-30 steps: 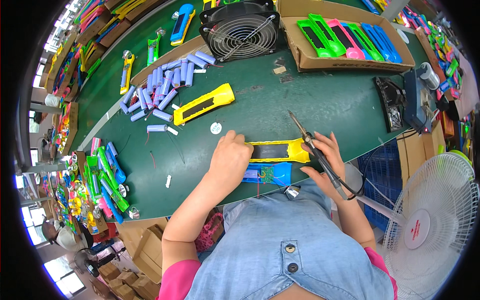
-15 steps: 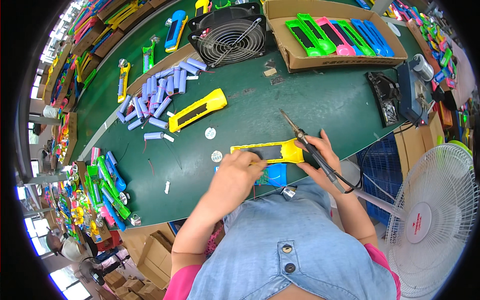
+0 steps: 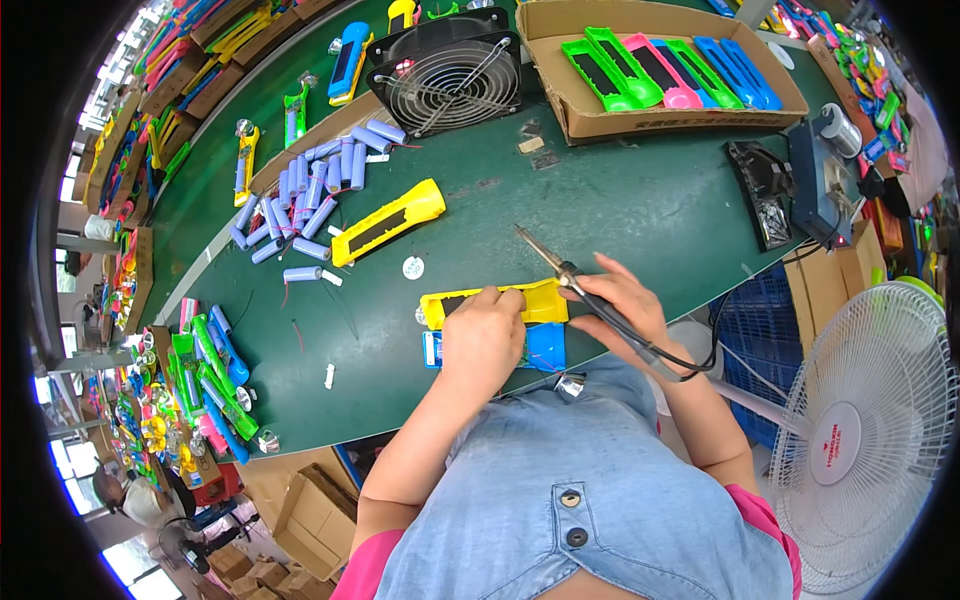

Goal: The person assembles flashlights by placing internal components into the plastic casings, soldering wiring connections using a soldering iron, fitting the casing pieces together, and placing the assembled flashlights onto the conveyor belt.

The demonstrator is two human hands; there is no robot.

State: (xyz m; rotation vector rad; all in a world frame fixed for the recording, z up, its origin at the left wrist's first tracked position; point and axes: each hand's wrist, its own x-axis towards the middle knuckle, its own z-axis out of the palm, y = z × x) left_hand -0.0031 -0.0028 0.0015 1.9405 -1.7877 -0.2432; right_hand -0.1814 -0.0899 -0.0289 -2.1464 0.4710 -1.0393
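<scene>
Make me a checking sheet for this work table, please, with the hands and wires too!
Surface: green table, some dark marks
Job's things: yellow casing beside a blue casing, which lies nearer the person
Clutter: heaped purple cylinders, another yellow casing, black-framed fan
Left hand: touches the nearer yellow casing
Right hand: holds a soldering iron, tip pointing away
Cables: black cable curves from the iron's back end
Surroundings: white fan at right, cardboard box lower left

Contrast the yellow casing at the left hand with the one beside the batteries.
The near yellow casing is partly covered by the left hand; the far yellow casing lies untouched. The near one lies nearly crosswise; the far one slants up rightward. Both show black panels.
</scene>
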